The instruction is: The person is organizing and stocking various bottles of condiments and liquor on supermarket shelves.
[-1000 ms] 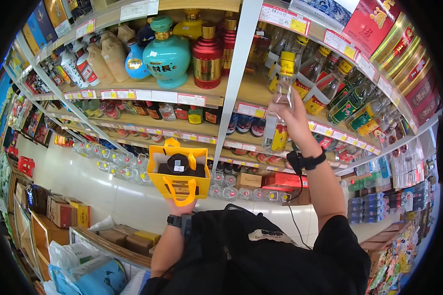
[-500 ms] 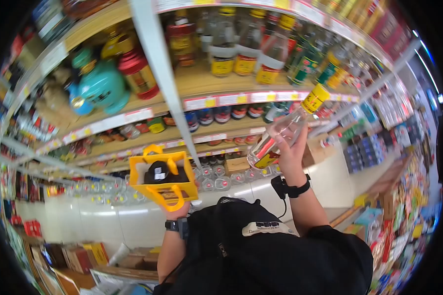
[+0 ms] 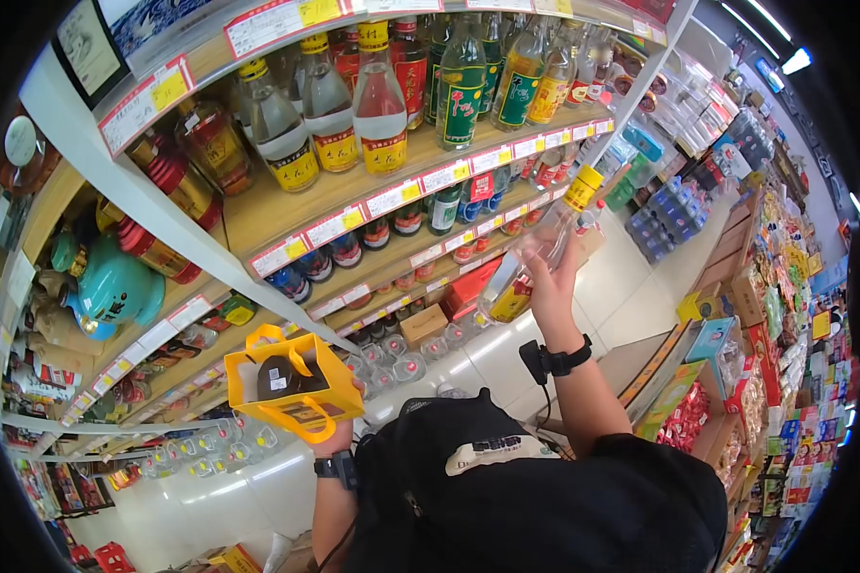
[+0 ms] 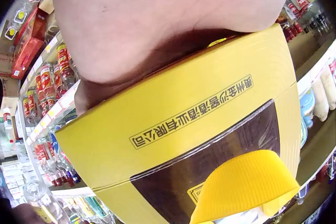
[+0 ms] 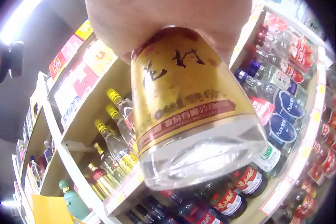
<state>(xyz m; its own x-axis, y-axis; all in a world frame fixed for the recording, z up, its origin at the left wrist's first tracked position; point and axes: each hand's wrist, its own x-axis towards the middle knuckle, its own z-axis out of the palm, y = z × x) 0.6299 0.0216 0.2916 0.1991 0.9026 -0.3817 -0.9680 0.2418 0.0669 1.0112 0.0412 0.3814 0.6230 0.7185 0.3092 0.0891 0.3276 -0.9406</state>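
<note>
My left hand holds a yellow paper gift bag from below, its palm against the base. Inside the bag stands a dark, round-topped item with a white sticker. A yellow ribbon handle loops off the bag's side, near a printed dark panel. In my right hand is a clear glass liquor bottle with a yellow cap, tilted in front of the shelves. Its yellow and red label and glass base face the right wrist camera. Part of the label is hidden by my palm.
Similar yellow-capped bottles and green-labelled bottles line the shelf ahead. A white shelf post separates this bay from one with a turquoise jar. Large clear jugs stand on the floor. Snack displays are at the right.
The right hand has drawn the bottle away from the shelf and down to the right. My view has turned right, and the bag has shifted left and lower in it.
</note>
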